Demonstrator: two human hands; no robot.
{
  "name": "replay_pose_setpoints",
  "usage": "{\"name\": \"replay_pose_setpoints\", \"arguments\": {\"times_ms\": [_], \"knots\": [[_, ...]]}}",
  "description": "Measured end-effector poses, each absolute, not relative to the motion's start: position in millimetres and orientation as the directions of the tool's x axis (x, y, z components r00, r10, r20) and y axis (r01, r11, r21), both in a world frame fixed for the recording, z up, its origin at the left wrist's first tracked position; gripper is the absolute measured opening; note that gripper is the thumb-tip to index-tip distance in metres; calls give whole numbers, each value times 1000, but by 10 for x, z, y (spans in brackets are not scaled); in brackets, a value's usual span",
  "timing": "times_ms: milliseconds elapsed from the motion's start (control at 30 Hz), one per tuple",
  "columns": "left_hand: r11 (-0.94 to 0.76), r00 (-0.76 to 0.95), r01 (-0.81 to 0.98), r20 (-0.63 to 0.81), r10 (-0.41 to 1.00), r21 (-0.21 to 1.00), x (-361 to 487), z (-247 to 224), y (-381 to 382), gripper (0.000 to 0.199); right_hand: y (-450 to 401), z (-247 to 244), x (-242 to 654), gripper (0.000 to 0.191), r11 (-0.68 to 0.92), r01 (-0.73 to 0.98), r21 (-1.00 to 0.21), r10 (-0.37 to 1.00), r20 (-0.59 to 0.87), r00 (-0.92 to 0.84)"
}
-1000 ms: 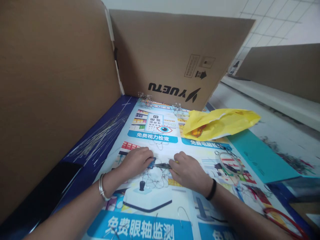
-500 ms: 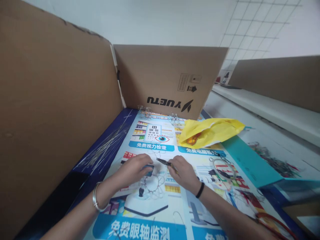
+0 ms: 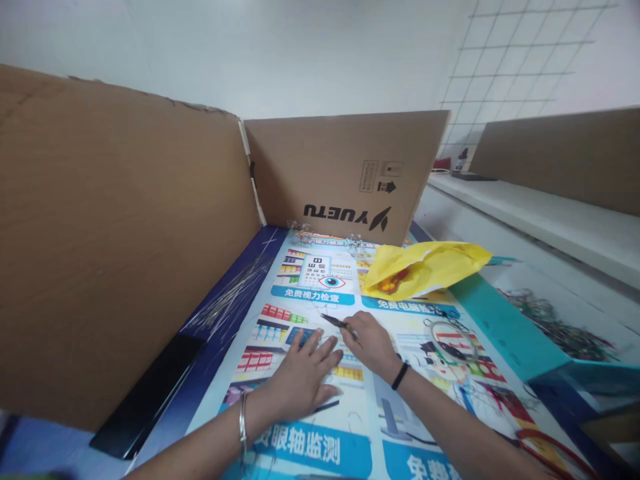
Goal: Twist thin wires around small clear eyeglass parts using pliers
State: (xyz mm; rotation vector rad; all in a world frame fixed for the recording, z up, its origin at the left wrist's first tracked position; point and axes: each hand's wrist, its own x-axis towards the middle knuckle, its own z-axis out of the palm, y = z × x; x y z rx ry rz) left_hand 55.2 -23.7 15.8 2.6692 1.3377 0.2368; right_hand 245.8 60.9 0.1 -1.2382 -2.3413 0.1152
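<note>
My left hand, with a silver bangle at the wrist, is spread palm down over the printed sheet, its fingers apart. It covers the spot where the looped wire piece lay, so that piece is hidden. To its right, my right hand is wrapped round the handles of small dark-tipped pliers, whose jaws point left. A black band circles the right wrist. Thin wire shows faintly just beyond the plier tips.
Cardboard panels stand left and behind. Straight wires and a black phone-like slab lie left. A yellow bag, a wire coil and a teal box beside tangled wires are right.
My left hand has moved down and right and spread flat over the looped wire piece. My right hand still holds the pliers. The camera view has tilted and shifted slightly.
</note>
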Motion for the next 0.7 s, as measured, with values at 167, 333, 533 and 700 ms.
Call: {"name": "replay_pose_setpoints", "arguments": {"times_ms": [167,333,533,700], "knots": [[-553,553,809,62,831,199,562,174,-284,66,634,0,2477,26,587,752,-300,799,365,-477],[-447,450,879,22,893,165,346,108,-356,72,640,8,2493,25,589,739,-329,802,353,-482],[-247,243,963,55,969,109,-30,24,54,66,631,24,2495,24,572,726,-382,815,367,-449],[-219,209,966,82,974,138,-121,-4,626,54,650,-12,2500,24,566,699,-436,821,372,-433]]}}
